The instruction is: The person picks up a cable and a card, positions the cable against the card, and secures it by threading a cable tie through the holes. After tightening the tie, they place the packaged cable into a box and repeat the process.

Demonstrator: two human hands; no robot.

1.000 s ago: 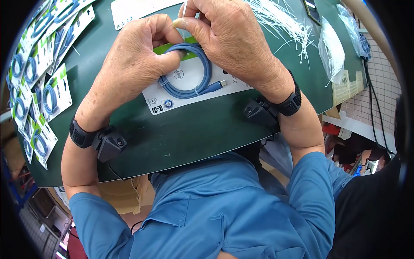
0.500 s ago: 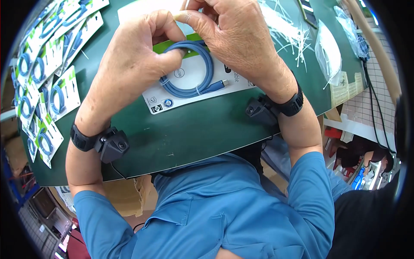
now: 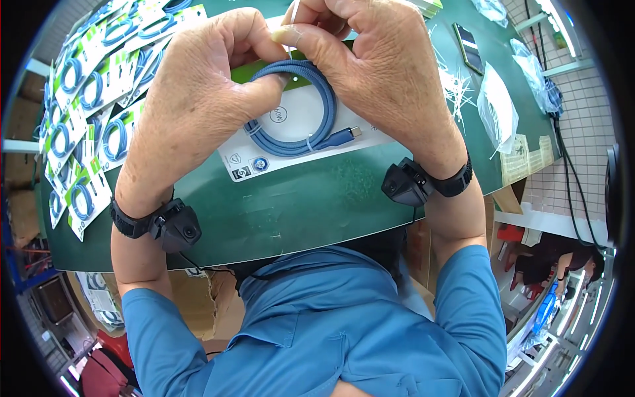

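In the head view, the left hand (image 3: 202, 99) is held half closed over the upper left part of a coiled blue cable (image 3: 329, 109). Its thumb is laid across the ring and its forefinger is bent toward a thin white tie (image 3: 294, 12); how firmly the cable is gripped by it cannot be told. The right hand (image 3: 383, 69) is nearly closed, with the tie pinched between thumb and forefinger, while its other fingers are partly hidden. The two sets of fingertips are brought close together above the ring.

The cable is set on a white and green card (image 3: 347, 114) below and between the hands, and its plug (image 3: 340, 137) is pointed toward the right wrist. The ring is bound by two small clear bands, one by the left thumb and one beside the plug. A black camera (image 3: 177, 226) is strapped to the left wrist and a second camera (image 3: 403, 184) to the right one.

To the left of the left hand, many carded cables (image 3: 114, 140) are heaped on the green table (image 3: 317, 205). To the right of the right hand, loose ties (image 3: 458, 92), a phone (image 3: 468, 49) and a clear bag of ties (image 3: 497, 109) are spread.
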